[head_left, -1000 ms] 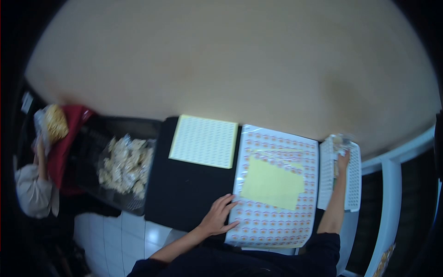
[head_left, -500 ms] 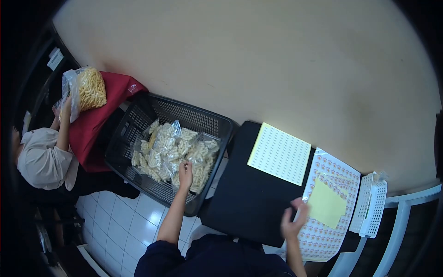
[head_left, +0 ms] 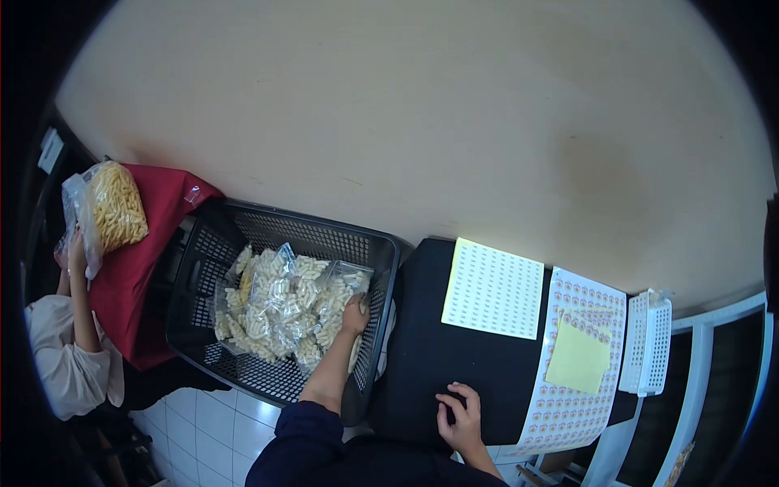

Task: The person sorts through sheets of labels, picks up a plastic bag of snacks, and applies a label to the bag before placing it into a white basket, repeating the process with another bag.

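My left hand (head_left: 355,315) reaches into a black plastic basket (head_left: 280,215), its fingers curled at the right edge of a clear bag of pale snack sticks (head_left: 333,296); the fingertips are partly hidden. More clear bags of pale sticks (head_left: 280,304) lie heaped to its left. Over the black-covered table (head_left: 414,349), my right hand (head_left: 462,418) holds nothing, its fingers apart and slightly bent. Beyond it lie a sheet of small printed labels (head_left: 495,288) with a yellow edge and a sheet of round stickers (head_left: 560,422), with a yellow backing piece (head_left: 580,361) on top.
A white perforated basket (head_left: 647,341) stands at the table's right end. At far left, a co-worker's hand (head_left: 77,252) holds a big clear bag of yellow sticks (head_left: 116,207) on a red-covered table (head_left: 162,235). A beige wall (head_left: 406,122) runs behind everything.
My left hand has moved right and deeper into the basket, to the right-hand bag. My right hand has moved left, from beside the sticker sheet to over the black cloth. The view has shifted.
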The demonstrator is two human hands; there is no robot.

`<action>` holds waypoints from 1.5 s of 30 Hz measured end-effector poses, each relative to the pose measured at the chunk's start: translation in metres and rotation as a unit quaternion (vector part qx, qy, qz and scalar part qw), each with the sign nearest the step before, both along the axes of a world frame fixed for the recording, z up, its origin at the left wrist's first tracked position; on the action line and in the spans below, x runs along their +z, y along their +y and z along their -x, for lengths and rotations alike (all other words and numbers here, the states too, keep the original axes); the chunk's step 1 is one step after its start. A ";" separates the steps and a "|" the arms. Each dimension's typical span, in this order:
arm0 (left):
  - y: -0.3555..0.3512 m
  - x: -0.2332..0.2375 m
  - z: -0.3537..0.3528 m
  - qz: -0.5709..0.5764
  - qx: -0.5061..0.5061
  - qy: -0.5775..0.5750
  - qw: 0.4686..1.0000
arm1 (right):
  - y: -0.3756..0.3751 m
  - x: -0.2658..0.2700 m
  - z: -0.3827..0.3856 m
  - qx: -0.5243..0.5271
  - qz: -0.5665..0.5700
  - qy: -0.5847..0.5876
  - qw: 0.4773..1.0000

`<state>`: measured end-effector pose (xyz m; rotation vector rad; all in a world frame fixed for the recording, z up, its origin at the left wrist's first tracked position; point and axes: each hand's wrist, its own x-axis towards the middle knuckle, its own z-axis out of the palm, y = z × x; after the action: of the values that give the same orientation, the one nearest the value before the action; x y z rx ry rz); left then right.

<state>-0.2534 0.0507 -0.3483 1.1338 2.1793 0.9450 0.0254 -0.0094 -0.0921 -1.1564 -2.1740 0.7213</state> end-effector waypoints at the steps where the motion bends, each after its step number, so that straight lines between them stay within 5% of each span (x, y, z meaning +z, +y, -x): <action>1: -0.005 0.003 0.002 0.001 -0.005 0.000 1.000 | -0.001 0.000 -0.001 -0.005 0.001 0.000 1.000; 8: -0.032 0.101 0.017 -0.264 0.088 -0.063 0.959 | 0.001 0.004 -0.013 0.050 -0.027 0.024 0.998; 10: -0.039 0.161 0.008 -0.314 0.137 -0.162 0.925 | 0.003 0.007 -0.017 0.052 -0.016 0.039 0.998; 18: -0.049 0.274 -0.085 -0.350 0.022 -0.311 0.884 | 0.021 0.031 -0.027 0.013 -0.003 0.124 0.992; 25: -0.049 0.226 -0.200 -0.211 -0.057 -0.504 0.836 | 0.038 0.014 -0.107 -0.173 -0.058 0.125 0.975; 31: -0.028 0.201 -0.237 -0.169 -0.084 -0.496 0.847 | 0.090 0.002 -0.183 -0.316 -0.059 0.112 0.940; 35: -0.024 0.201 -0.233 -0.162 -0.111 -0.490 0.850 | 0.138 -0.007 -0.193 -0.320 -0.044 0.107 0.940; 45: -0.025 0.212 -0.233 -0.139 -0.085 -0.494 0.854 | 0.216 -0.028 -0.213 -0.206 -0.121 -0.130 0.962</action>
<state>-0.0201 0.0261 -0.1364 0.6716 1.1104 1.3842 0.2383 0.2064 -0.1196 -1.5703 -2.0480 0.1250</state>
